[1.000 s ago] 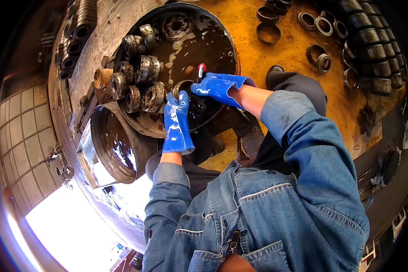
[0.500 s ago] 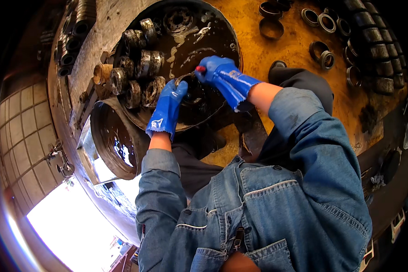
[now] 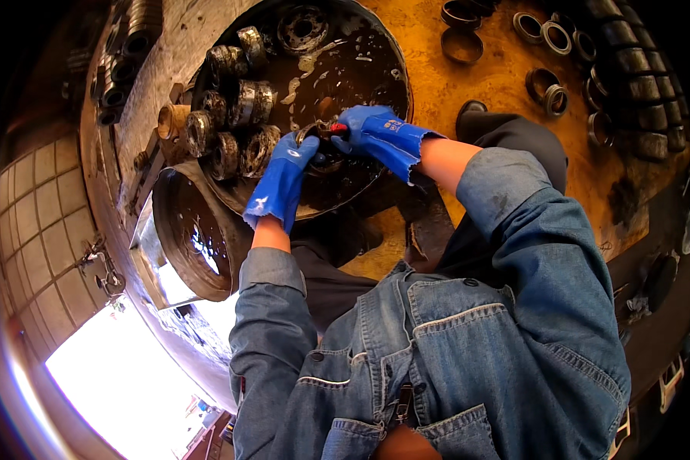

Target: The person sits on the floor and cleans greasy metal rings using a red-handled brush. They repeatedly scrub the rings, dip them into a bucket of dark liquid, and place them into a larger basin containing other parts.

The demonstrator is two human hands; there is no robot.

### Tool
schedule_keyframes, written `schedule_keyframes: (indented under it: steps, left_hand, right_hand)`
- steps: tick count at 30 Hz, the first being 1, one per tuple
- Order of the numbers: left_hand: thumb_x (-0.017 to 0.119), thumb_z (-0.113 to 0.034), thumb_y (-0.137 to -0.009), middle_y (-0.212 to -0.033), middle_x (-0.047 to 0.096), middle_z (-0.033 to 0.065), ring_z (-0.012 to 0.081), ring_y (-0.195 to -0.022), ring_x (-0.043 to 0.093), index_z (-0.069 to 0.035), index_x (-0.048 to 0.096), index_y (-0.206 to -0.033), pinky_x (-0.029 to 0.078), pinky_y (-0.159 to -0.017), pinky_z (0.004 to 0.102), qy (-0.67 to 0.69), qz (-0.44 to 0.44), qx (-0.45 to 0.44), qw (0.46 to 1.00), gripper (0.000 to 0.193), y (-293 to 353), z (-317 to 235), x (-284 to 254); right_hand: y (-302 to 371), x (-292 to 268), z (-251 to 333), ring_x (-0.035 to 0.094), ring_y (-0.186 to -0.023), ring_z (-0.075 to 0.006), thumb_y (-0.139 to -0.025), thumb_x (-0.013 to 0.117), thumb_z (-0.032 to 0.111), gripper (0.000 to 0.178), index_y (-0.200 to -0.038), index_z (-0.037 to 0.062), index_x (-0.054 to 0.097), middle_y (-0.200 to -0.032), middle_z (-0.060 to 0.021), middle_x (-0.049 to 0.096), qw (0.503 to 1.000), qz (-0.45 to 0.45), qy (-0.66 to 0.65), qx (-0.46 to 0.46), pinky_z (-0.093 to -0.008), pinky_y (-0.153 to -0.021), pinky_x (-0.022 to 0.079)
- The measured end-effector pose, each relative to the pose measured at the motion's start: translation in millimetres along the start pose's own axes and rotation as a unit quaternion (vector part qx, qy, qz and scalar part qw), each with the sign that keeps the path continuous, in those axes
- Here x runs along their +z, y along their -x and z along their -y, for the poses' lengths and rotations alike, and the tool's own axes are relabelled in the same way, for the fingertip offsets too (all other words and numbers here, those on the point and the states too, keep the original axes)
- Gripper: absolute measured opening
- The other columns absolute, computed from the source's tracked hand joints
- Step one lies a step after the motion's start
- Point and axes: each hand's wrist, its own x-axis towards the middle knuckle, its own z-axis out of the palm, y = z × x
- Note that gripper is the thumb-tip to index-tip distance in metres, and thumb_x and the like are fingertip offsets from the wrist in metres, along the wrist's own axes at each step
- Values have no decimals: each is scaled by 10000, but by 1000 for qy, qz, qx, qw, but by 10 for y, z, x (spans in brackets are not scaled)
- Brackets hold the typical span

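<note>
My left hand point(image 3: 287, 159), in a blue rubber glove, grips the edge of a dark, greasy metal ring point(image 3: 307, 133) over the near part of a wide round pan point(image 3: 381, 73). My right hand point(image 3: 372, 129), gloved alike, closes around a tool with a red handle point(image 3: 336, 128). The tool's working end is at the ring, too dark to make out. Shiny dark liquid with pale foam lies in the pan. Greasy ring-shaped metal parts point(image 3: 251, 103) are heaped along its left side, and a flanged disc with holes point(image 3: 303, 29) rests at the far side.
Left of my left forearm stands a round metal drum point(image 3: 193, 234), tilted, with liquid inside. Several loose metal rings point(image 3: 556, 38) lie on the stained yellowish floor at right, beside stacked dark cylinders point(image 3: 652, 88). More ring parts point(image 3: 144, 38) are lined up at the far left.
My right hand has come down slightly and turned, bringing the red handle lower beside the ring. My left hand holds the ring in nearly the same place.
</note>
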Motion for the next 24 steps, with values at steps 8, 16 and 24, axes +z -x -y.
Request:
schedule_keyframes:
  steps: [8,16,24]
  left_hand:
    - [739,-35,-813,-932,733,134,212,-789,705,26,666,-1181,571,-681,335,68,-48,-115,990,380,62,-164,-2]
    - [719,-183,-836,-923,743,107,204,-823,707,-14,693,-1152,564,-738,338,-18,-22,-11,1000,359,278,-305,45]
    - [681,-173,-868,-960,732,79,150,-858,672,9,678,-1137,539,-801,316,-299,-52,156,940,326,173,-112,83]
  right_hand:
    - [135,-366,134,727,-864,-262,-846,711,274,248,-1088,218,720,-963,-62,743,947,-59,209,-236,-388,-759,584]
    - [161,-349,184,720,-913,-268,-923,635,370,303,-1095,137,725,-995,-100,744,975,-83,111,-173,-393,-810,586]
    - [251,-375,-4,714,-835,-344,-868,640,409,349,-972,97,757,-852,-164,724,989,-37,-137,41,-416,-763,554]
